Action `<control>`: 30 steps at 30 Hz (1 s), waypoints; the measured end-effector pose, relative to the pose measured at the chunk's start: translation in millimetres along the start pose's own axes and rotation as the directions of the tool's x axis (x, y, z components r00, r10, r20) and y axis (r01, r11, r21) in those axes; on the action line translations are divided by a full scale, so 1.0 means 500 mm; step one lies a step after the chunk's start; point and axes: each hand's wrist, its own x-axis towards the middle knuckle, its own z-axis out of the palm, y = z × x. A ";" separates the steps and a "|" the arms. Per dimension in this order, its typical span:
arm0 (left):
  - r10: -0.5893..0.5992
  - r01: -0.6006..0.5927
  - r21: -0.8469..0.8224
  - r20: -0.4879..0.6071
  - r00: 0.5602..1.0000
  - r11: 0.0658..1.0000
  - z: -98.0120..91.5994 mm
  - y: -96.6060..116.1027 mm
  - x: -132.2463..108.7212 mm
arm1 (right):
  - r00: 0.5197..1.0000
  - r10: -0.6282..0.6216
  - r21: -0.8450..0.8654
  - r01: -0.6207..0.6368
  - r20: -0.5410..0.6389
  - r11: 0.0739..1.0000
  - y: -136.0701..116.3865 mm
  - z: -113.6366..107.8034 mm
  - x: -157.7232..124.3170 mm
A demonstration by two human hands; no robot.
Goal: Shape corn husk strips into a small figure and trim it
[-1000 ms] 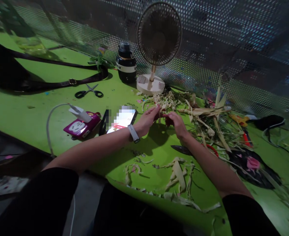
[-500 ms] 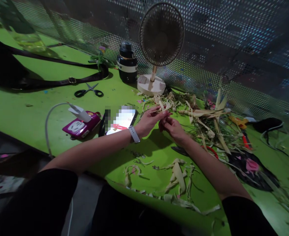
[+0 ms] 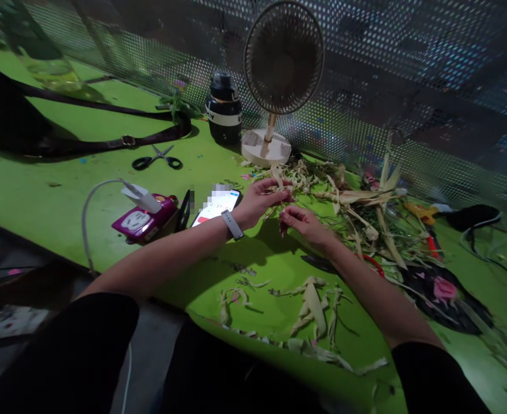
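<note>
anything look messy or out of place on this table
Yes. Torn husk scraps lie scattered at the near edge of the green table, some reaching its rim. A bigger tangle of dry leaves sprawls to the right, past the left hand, which pinches a single strip. Nothing looks broken.

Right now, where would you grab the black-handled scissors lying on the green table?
Probably the two black loop handles, coming from the near edge: the scissors lie flat and open, loops toward the person, blades pointing at the mesh wall.
</note>
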 end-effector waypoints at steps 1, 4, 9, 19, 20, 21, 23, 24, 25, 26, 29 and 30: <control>-0.014 0.014 0.025 0.011 1.000 1.000 -0.002 0.000 0.000 | 1.000 0.010 -0.051 -0.010 0.008 0.999 -0.004 -0.001 -0.001; -0.058 0.052 0.127 0.046 0.997 0.991 -0.003 0.004 -0.004 | 0.999 0.040 -0.215 -0.046 -0.032 0.975 -0.025 -0.023 -0.009; -0.142 0.054 0.317 0.263 0.954 0.947 0.018 0.020 -0.027 | 0.931 -0.063 -0.225 -0.021 -0.359 0.974 -0.070 -0.078 -0.016; -0.104 -0.001 0.376 0.258 0.961 0.927 0.030 0.019 -0.037 | 0.950 -0.225 -0.369 0.134 -0.216 0.920 -0.052 -0.053 -0.010; -0.122 0.018 0.374 0.254 0.960 0.927 0.028 0.020 -0.037 | 0.941 -0.235 -0.372 0.134 -0.242 0.919 -0.051 -0.051 -0.011; -0.136 0.032 0.369 0.259 0.956 0.929 0.026 0.020 -0.037 | 0.931 -0.244 -0.372 0.132 -0.272 0.919 -0.051 -0.049 -0.012; -0.145 0.040 0.343 0.285 0.948 0.939 0.023 0.019 -0.036 | 0.906 -0.260 -0.365 0.131 -0.332 0.922 -0.053 -0.046 -0.012; -0.137 0.033 0.325 0.302 0.943 0.945 0.021 0.018 -0.036 | 0.897 -0.262 -0.359 0.128 -0.355 0.925 -0.053 -0.045 -0.012; -0.129 0.024 0.311 0.322 0.938 0.950 0.020 0.017 -0.036 | 0.891 -0.258 -0.349 0.122 -0.374 0.929 -0.054 -0.044 -0.012; -0.125 0.016 0.307 0.340 0.932 0.952 0.019 0.016 -0.035 | 0.888 -0.247 -0.335 0.114 -0.388 0.935 -0.054 -0.042 -0.011; -0.136 0.008 0.334 0.360 0.923 0.942 0.017 0.014 -0.034 | 0.887 -0.211 -0.285 0.094 -0.412 0.954 -0.052 -0.038 -0.011; -0.138 0.010 0.347 0.345 0.929 0.938 0.017 0.015 -0.033 | 0.881 -0.209 -0.274 0.095 -0.425 0.957 -0.052 -0.038 -0.012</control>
